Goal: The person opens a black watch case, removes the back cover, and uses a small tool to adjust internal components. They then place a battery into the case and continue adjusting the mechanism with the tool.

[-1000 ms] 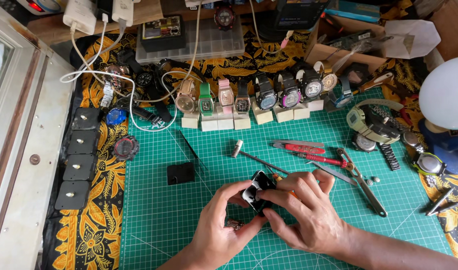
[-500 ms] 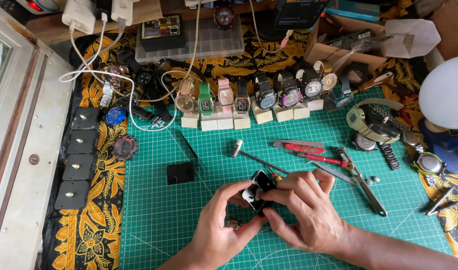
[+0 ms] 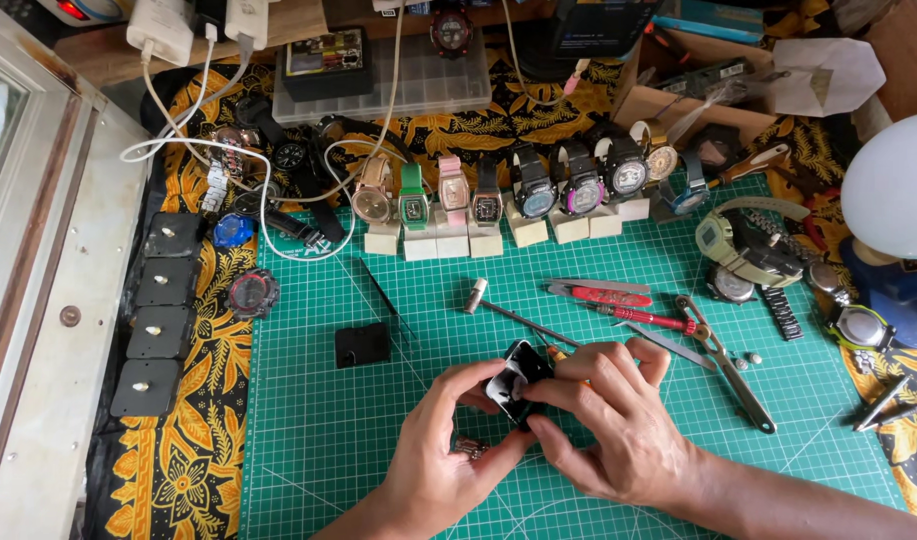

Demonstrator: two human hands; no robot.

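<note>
Both hands low centre over the green cutting mat [image 3: 308, 440]. Left hand [image 3: 433, 465] half curled, thumb and fingers pinching a small black watch case [image 3: 516, 380] from the left. Right hand [image 3: 618, 425] closed over its right side, fingertips pressed on the case; the grip underneath is hidden, possibly a tool. Just behind: thin metal rod [image 3: 518, 318], red-handled screwdriver [image 3: 643, 318], pliers [image 3: 728, 365]. Black square pad [image 3: 362, 345] left. Row of watches on blocks [image 3: 498, 205] further back.
</note>
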